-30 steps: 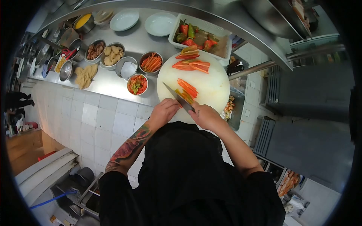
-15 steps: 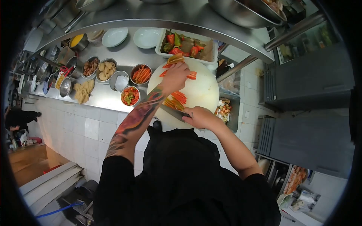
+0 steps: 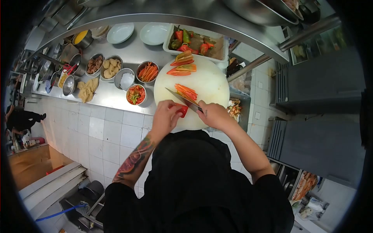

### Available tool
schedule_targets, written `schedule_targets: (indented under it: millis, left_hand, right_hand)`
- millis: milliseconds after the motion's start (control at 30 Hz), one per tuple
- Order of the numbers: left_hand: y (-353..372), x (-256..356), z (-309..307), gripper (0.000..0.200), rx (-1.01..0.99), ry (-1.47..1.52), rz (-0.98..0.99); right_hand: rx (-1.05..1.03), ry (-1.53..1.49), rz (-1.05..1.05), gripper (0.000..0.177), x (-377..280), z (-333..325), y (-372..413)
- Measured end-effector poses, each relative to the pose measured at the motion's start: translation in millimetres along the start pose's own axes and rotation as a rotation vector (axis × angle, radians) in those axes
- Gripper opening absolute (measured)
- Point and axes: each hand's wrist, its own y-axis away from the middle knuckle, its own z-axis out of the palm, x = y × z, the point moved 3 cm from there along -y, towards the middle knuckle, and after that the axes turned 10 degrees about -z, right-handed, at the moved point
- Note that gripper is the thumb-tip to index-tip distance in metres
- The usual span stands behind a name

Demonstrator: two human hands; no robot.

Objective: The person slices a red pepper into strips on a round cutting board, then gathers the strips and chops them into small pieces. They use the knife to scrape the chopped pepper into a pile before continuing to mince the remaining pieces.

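A round white cutting board [image 3: 213, 83] lies in front of me. Near its front left edge, my left hand [image 3: 166, 116] has its fingers curled over a red pepper piece [image 3: 181, 110]. The handle of a kitchen knife [image 3: 182, 97] is wrapped in my right hand [image 3: 213, 115]; its blade points to the far left, between the pepper piece and a small pile of red pepper strips [image 3: 186, 91]. Farther back on the board lie an orange-red pepper piece [image 3: 182, 70] and a yellow-orange one [image 3: 182, 58].
A white tray [image 3: 222, 54] of whole peppers stands behind the board. To the left are bowls of carrot strips [image 3: 148, 72] and chopped peppers [image 3: 136, 95]. A steel shelf [image 3: 167, 17] spans overhead. Another person [image 3: 23, 118] is at far left.
My left hand has drawn back from the far pepper pieces to the board's front edge, onto a red piece. The knife and the cut strips have moved slightly away from me.
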Motion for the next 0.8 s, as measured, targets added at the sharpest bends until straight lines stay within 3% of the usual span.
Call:
schedule_targets:
  millis: [33, 200, 267, 500, 700, 800]
  left_hand:
    - [7.1, 1.1, 7.6, 0.033, 0.056, 0.091, -0.054]
    - [-3.1, -2.5, 27.5, 0.032, 0.101, 0.059, 0.063]
    - [-0.4, -10.2, 24.5, 0.029, -0.017, -0.037, 0.116]
    - [-6.0, -11.8, 16.3, 0.025, -0.077, -0.042, 0.164]
    - [-14.3, -12.9, 9.3, 0.023, -0.179, -0.064, 0.173]
    - [-16.0, -14.4, 4.6, 0.027, -0.216, -0.067, 0.19]
  right_hand:
    - [-0.005, -0.001, -0.001, 0.03, -3.1, 3.2, 2.4]
    - [-0.025, 0.079, 0.02, 0.025, -6.7, -4.4, 11.7]
    - [-0.02, 0.074, 0.007, 0.025, -3.7, 2.2, 14.4]
    - [0.07, 0.123, -0.025, 0.023, -17.6, 12.5, 25.2]
    - [-0.036, 0.114, 0.019, 0.02, -41.5, -5.1, 43.7]
    - [0.006, 0.062, -0.002, 0.019, -27.8, 18.2, 17.4]
